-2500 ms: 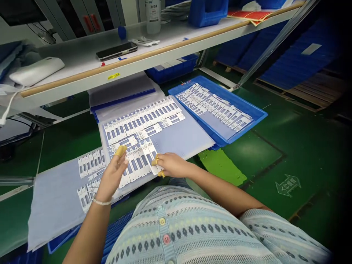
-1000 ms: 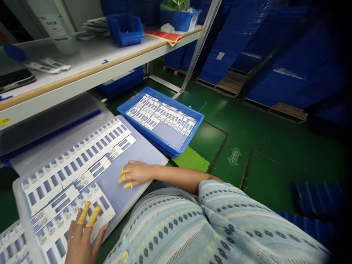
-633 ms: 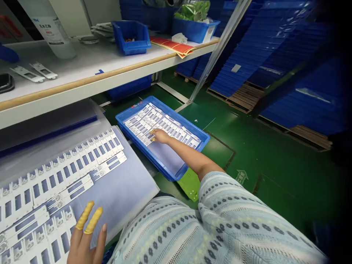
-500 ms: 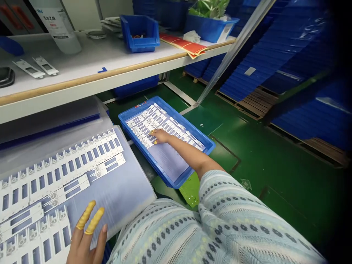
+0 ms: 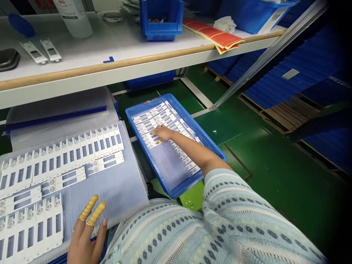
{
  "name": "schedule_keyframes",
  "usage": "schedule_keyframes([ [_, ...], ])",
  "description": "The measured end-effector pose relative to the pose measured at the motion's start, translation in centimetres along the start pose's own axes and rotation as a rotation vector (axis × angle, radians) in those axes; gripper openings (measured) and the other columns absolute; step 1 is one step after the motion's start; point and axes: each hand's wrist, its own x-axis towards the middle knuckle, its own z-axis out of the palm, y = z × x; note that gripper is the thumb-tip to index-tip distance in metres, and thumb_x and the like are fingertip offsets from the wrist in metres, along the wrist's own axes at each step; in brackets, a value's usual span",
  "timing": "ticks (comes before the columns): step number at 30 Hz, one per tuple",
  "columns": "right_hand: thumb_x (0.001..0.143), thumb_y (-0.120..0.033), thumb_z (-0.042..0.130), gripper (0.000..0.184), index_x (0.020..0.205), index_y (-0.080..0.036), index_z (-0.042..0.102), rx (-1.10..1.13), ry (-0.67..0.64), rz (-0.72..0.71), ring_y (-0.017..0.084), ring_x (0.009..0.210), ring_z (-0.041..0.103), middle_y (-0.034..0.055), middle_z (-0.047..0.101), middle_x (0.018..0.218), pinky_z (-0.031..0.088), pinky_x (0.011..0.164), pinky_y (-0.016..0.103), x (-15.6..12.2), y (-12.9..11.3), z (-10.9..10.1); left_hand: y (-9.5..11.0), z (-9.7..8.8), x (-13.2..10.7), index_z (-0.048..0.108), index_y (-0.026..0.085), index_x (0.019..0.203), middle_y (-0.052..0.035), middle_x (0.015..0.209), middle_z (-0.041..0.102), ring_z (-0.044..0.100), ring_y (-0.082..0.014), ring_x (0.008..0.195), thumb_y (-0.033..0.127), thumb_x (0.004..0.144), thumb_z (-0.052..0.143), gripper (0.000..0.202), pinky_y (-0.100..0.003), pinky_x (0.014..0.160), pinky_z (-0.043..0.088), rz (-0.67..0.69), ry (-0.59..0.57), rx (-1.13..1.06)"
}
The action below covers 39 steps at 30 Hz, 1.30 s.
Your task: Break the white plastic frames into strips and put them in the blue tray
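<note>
My right hand reaches into a blue tray, its fingers bent down around a white plastic part at the near end of a row. Yellow finger cots cover its thumb and at least one finger. Several flat white plastic parts with rectangular windows lie in rows on the tray's pale lining. At the lower left, my left hand is empty with its fingers apart, two of them in yellow cots. It hovers by the edge of a pale sheet bearing more white plastic parts in rows.
A shelf crosses above, carrying a bottle, a blue bin, red sheets and two loose white parts. Its slanted metal post stands at right. Blue stacks on pallets sit beyond the green floor.
The camera view has shifted, so the shelf stands higher and the tray further right. My right hand stays at the same row of parts; my left hand remains spread beside the sheet.
</note>
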Motion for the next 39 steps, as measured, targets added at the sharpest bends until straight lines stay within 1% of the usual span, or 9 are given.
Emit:
schedule_keyframes([
  [4, 0.074, -0.032, 0.069, 0.062, 0.128, -0.006, 0.051, -0.022, -0.006, -0.014, 0.034, 0.112, 0.043, 0.0206, 0.053, 0.123, 0.031, 0.090, 0.042, 0.2, -0.3, 0.2, 0.9, -0.2, 0.4, 0.028, 0.032, 0.147, -0.0151, 0.131, 0.053, 0.059, -0.0346, 0.107, 0.030, 0.090, 0.050, 0.061, -0.046, 0.075, 0.056, -0.029, 0.017, 0.024],
  [12, 0.075, -0.035, 0.068, 0.061, 0.126, -0.006, 0.052, -0.026, 0.030, -0.036, 0.032, 0.112, 0.044, 0.0202, 0.053, 0.123, 0.032, 0.090, 0.040, -0.5, -0.4, 0.5, 2.0, 0.8, 1.2, 0.043, 0.031, 0.138, -0.0110, 0.139, 0.049, 0.054, -0.0299, 0.119, 0.030, 0.090, 0.050, 0.048, -0.046, 0.094, 0.050, -0.045, -0.005, -0.107],
  [15, 0.075, -0.035, 0.069, 0.062, 0.127, -0.006, 0.051, 0.018, 0.081, -0.026, 0.032, 0.112, 0.045, 0.0195, 0.054, 0.121, 0.033, 0.091, 0.039, -1.6, -0.2, 0.5, 2.0, 1.1, 1.2, 0.045, 0.030, 0.136, -0.0106, 0.138, 0.049, 0.053, -0.0297, 0.120, 0.031, 0.091, 0.050, 0.046, -0.047, 0.095, 0.050, -0.080, -0.004, -0.142],
  [22, 0.075, -0.038, 0.068, 0.064, 0.129, -0.011, 0.050, 0.204, 0.262, 0.167, 0.032, 0.115, 0.045, 0.0174, 0.053, 0.120, 0.035, 0.097, 0.041, -5.3, -1.5, -0.9, 2.7, 0.5, 2.6, 0.039, 0.029, 0.140, -0.0104, 0.145, 0.045, 0.045, -0.0281, 0.130, 0.035, 0.091, 0.049, 0.051, -0.047, 0.102, 0.045, -0.245, -0.091, -0.402],
  [26, 0.074, -0.036, 0.068, 0.060, 0.126, -0.013, 0.048, 0.383, 0.540, 0.073, 0.032, 0.113, 0.045, 0.0154, 0.052, 0.117, 0.035, 0.099, 0.042, -6.5, -6.9, -4.1, 3.8, 0.9, 5.3, 0.036, 0.024, 0.143, -0.0122, 0.149, 0.040, 0.036, -0.0273, 0.137, 0.040, 0.085, 0.060, 0.065, -0.048, 0.111, 0.034, -0.265, -0.134, -0.812],
  [27, 0.074, -0.036, 0.068, 0.061, 0.126, -0.014, 0.047, 0.419, 0.595, 0.017, 0.032, 0.112, 0.045, 0.0150, 0.052, 0.117, 0.036, 0.099, 0.043, -6.7, -9.0, -5.2, 4.1, 1.2, 6.1, 0.035, 0.022, 0.144, -0.0142, 0.150, 0.037, 0.035, -0.0284, 0.138, 0.039, 0.080, 0.066, 0.073, -0.049, 0.114, 0.029, -0.259, -0.112, -0.963],
  [31, 0.073, -0.040, 0.068, 0.062, 0.125, -0.014, 0.045, 0.506, 0.677, -0.153, 0.032, 0.111, 0.044, 0.0151, 0.051, 0.115, 0.037, 0.096, 0.044, -7.0, -18.4, -8.9, 4.8, 2.8, 8.3, 0.028, 0.016, 0.146, -0.0178, 0.152, 0.033, 0.033, -0.0306, 0.138, 0.055, 0.068, 0.073, 0.099, -0.046, 0.115, 0.027, -0.267, 0.099, -1.138],
  [35, 0.073, -0.040, 0.068, 0.061, 0.124, -0.013, 0.049, 0.519, 0.641, -0.177, 0.032, 0.105, 0.046, 0.0147, 0.054, 0.109, 0.039, 0.091, 0.046, -6.2, -26.5, -10.5, 4.7, 3.4, 7.9, 0.046, 0.018, 0.134, -0.0152, 0.137, 0.053, 0.047, -0.0288, 0.128, 0.062, 0.076, 0.061, 0.074, -0.045, 0.111, 0.033, -0.383, 0.358, -1.298],
  [39, 0.077, -0.039, 0.066, 0.064, 0.130, -0.009, 0.048, 0.461, 0.661, -0.176, 0.032, 0.102, 0.048, 0.0165, 0.056, 0.107, 0.041, 0.087, 0.047, -5.5, -31.5, -11.0, 3.3, 1.6, 6.0, 0.060, 0.019, 0.116, -0.0119, 0.125, 0.062, 0.056, -0.0257, 0.117, 0.053, 0.084, 0.056, 0.046, -0.050, 0.103, 0.040, -0.484, 0.527, -1.462],
])
